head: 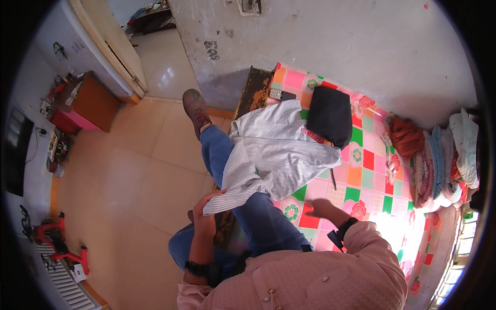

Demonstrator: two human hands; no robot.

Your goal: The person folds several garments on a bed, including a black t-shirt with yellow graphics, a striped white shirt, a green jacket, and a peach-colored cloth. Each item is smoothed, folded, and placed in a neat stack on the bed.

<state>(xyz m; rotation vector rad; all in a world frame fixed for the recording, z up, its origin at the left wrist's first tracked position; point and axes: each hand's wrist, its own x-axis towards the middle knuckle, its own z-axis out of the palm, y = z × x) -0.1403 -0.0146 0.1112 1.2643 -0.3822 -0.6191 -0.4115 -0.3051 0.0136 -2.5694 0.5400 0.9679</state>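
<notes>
A white shirt with thin dark stripes (286, 155) lies rumpled across my outstretched leg in blue trousers and over the bed. Between the fingers of my left hand (207, 201) is one end of the shirt, perhaps a sleeve, pulled out over my thigh. My right hand (323, 208), slightly blurred, is over the checked, flowered bed cover (354, 176), to the right of my thigh. Its fingers are apart and nothing shows in it. Beyond the shirt lie a black cloth bag or folded cloth (330, 114) and a keypad phone (282, 94). A thin black strip (333, 179) sticks out beside the shirt.
Folded blankets and clothes (438, 162) are stacked at the right end of the bed. The bed's worn wooden edge (254, 91) meets the wall ahead. On the left are a tiled floor (155, 155), a brown cabinet (93, 102), an open door (116, 50) and a red metal frame (64, 242).
</notes>
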